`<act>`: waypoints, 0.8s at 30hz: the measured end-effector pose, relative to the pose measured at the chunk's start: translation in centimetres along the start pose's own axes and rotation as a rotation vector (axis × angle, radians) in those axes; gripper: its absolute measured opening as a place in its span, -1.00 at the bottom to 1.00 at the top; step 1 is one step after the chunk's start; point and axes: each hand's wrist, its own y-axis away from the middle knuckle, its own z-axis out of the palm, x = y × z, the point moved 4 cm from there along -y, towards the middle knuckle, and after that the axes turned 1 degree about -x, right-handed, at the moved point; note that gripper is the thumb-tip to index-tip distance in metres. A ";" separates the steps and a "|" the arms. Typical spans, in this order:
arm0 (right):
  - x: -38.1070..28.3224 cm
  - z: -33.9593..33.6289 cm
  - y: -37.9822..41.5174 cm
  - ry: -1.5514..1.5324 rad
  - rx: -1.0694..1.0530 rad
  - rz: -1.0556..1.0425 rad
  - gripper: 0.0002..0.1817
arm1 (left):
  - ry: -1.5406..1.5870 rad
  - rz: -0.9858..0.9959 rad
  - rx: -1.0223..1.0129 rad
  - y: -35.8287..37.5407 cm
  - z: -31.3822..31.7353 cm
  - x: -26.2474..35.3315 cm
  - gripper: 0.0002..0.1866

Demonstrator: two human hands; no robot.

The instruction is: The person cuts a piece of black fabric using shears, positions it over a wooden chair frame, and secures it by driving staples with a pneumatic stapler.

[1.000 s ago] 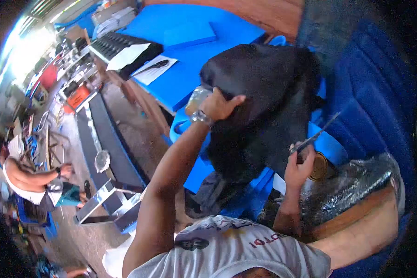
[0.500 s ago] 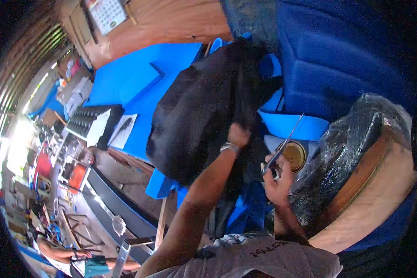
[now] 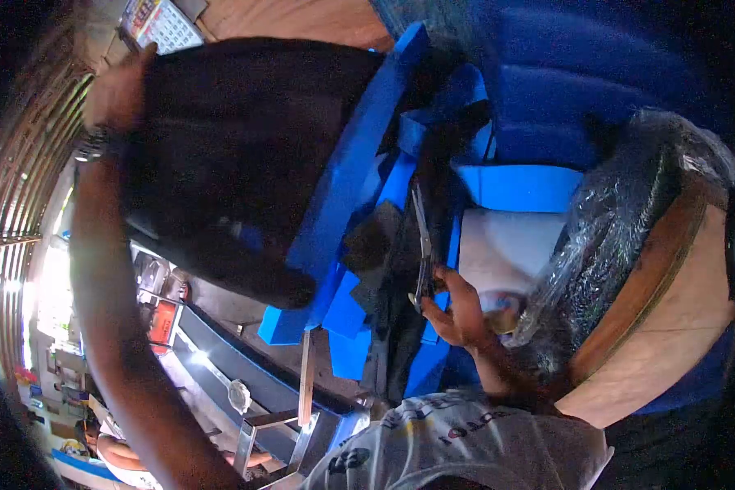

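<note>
My left hand [image 3: 122, 94], a metal band at its wrist, is raised at the upper left and closed on the edge of a large black cloth [image 3: 229, 147]. The cloth is spread out from the hand toward the middle and hides much of what lies behind it. In my right hand [image 3: 457, 314] is a pair of scissors [image 3: 424, 241], blades pointing up and away from me. Below the blades lie dark fabric strips and pieces of blue foam [image 3: 355, 175]. A round tin [image 3: 502, 320] sits just right of the right hand, partly behind clear plastic.
A plastic-wrapped curved wooden piece [image 3: 653, 327] stands at the right. Behind is a large blue padded surface [image 3: 563, 82]. A curved blue strip [image 3: 518, 188] lies before it. A metal frame [image 3: 269, 429] stands lower left, with another person [image 3: 122, 453] beyond. A calendar [image 3: 162, 24] hangs upper left.
My left hand has swung far up and left, pulling the black cloth with it and uncovering blue foam pieces. My right hand has moved left with the scissors, away from the tin.
</note>
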 end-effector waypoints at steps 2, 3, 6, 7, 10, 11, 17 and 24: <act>1.7 0.6 0.0 0.040 0.052 0.007 -0.52 | -0.088 0.088 0.282 -0.7 -0.6 -4.4 -0.29; 1.9 0.6 -0.5 0.055 0.052 0.014 -0.54 | -0.287 -0.012 0.226 -2.2 -0.1 -7.0 -0.35; 4.9 0.9 -1.2 0.088 0.071 -0.022 -0.63 | -0.297 0.016 0.236 -0.8 -4.5 -11.1 -0.46; 5.7 0.8 -1.1 0.108 0.067 -0.024 -0.64 | -0.298 0.047 0.245 0.2 -6.0 -11.8 -0.50; 5.5 0.5 -2.1 0.028 0.114 -0.046 -0.60 | -0.330 0.112 0.274 3.6 -9.9 -13.4 -0.57; 3.9 -0.5 -3.1 0.045 0.161 -0.056 -0.58 | -0.345 0.141 0.297 4.4 -11.1 -13.7 -0.59; -5.0 -10.0 -15.4 0.683 0.609 -0.140 -0.45 | -0.496 0.317 0.426 9.4 -14.9 -13.1 -0.55; -18.5 -15.6 -35.0 1.415 0.587 -0.458 -0.55 | -0.418 0.289 0.586 13.8 -15.1 -8.6 -0.63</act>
